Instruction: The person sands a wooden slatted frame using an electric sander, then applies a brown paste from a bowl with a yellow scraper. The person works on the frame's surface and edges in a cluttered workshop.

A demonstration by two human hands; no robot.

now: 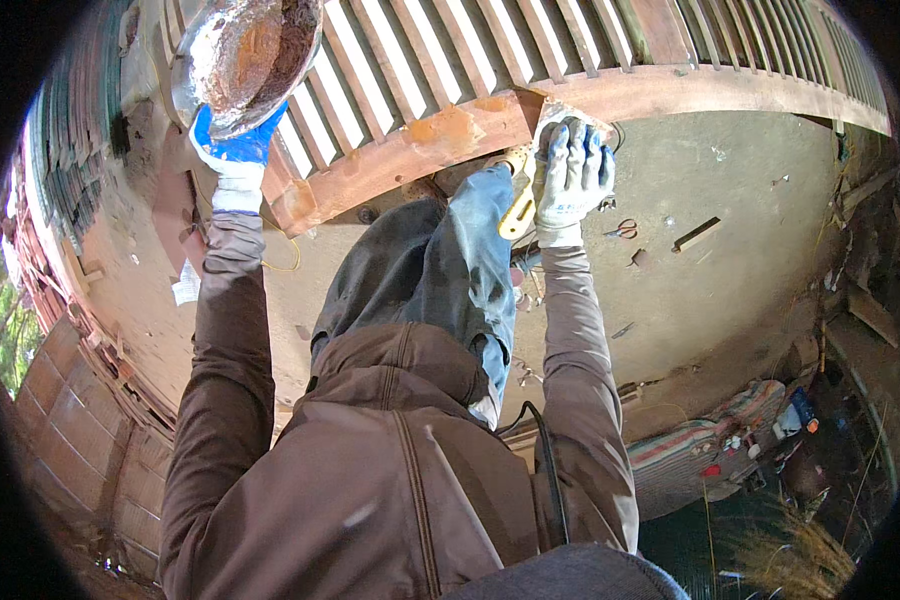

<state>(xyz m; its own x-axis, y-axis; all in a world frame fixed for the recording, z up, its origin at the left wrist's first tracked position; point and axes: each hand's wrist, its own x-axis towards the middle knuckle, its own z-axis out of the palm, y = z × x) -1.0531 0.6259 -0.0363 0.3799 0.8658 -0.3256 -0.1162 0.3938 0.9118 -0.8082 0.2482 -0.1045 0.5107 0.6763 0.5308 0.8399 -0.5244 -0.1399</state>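
My left hand (236, 150), in a white and blue glove, grips the near rim of a round metal bowl (198, 62) at the upper left. Reddish-brown paste (257, 58) coats its inside. My right hand (574, 180), gloved alike, has its fingers stretched over a pale flat scraper (562, 112) smeared with brown, against the wooden rail (660, 95). Its thumb and the scraper's underside are hidden. Beside that wrist is a yellow slotted piece (519, 208); what it belongs to is unclear. Orange-brown smears mark the rail left of my right hand.
Upright slats (465, 45) rise beyond the rail. Scissors (623, 229), a short wood strip (697, 234) and scraps lie on the floor (730, 290) to the right. A striped cloth (705, 450) is at the lower right, stacked sheets (65, 150) at the left.
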